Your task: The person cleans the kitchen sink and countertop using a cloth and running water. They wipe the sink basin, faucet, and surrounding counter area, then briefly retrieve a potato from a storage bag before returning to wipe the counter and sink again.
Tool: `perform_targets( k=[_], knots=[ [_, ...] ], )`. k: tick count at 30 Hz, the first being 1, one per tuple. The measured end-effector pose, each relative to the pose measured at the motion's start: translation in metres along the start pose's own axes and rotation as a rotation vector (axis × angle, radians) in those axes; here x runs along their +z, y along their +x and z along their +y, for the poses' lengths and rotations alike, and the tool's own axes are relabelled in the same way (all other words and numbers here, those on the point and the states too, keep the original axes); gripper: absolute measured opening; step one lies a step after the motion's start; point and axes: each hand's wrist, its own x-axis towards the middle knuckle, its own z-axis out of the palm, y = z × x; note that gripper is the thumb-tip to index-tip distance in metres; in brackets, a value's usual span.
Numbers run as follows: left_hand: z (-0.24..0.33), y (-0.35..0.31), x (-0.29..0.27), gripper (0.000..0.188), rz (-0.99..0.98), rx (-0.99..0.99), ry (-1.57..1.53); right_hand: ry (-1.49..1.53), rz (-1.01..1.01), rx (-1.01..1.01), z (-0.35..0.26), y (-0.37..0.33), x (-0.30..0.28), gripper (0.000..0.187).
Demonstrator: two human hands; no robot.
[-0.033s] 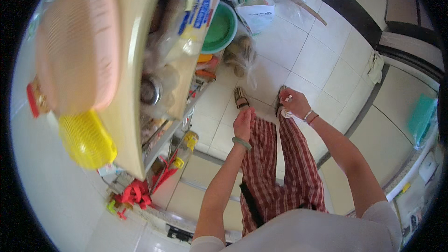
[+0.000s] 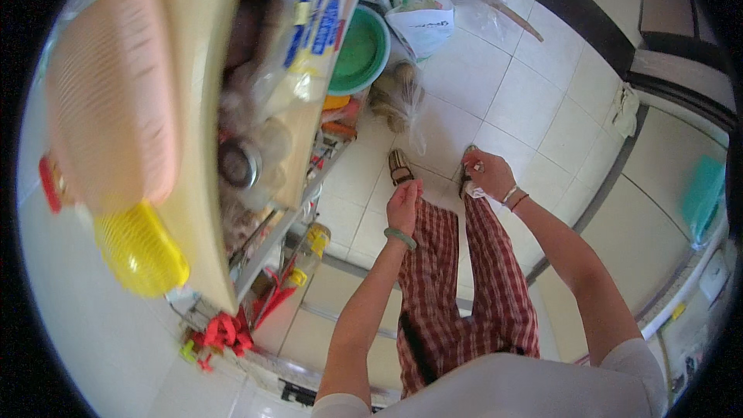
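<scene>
My left hand [image 2: 404, 205], with a green bangle at the wrist, is closed in front of my left thigh. Its curled fingers hide whatever may be in them. To the right, my right hand [image 2: 489, 173] is also closed, fingers bent inward over my right shoe. A small white crumpled piece [image 2: 473, 189] shows just under these fingers, too small to name. The hands are apart from each other, above my red checked trousers [image 2: 441, 279]. Neither touches the shelf on the left.
Left stands a shelf with a pale top [image 2: 203, 108], bearing a pink basket [image 2: 147, 85] and a yellow basket [image 2: 143, 251]. Beyond are a green basin [image 2: 362, 50], a clear bag of round brownish things [image 2: 398, 101] and a white bag [image 2: 422, 19]. Cabinets [image 2: 658, 186] line the right.
The view has shifted slightly, so the shelf and its baskets sit a little farther left and lower. Both hands stay closed in nearly the same place.
</scene>
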Motion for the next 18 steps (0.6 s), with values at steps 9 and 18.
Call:
perform_targets(
  k=[9, 18],
  knots=[
    [-0.036, 0.195, 0.014, 0.027, 0.065, 0.266, 0.595, -0.036, 0.141, -0.073, 0.056, 0.118, 0.088, 0.028],
    [-0.056, 0.266, 0.018, 0.028, 0.054, 0.548, 1.113, -0.355, 0.042, -0.211, 0.083, 0.2, 0.148, 0.051]
  ],
)
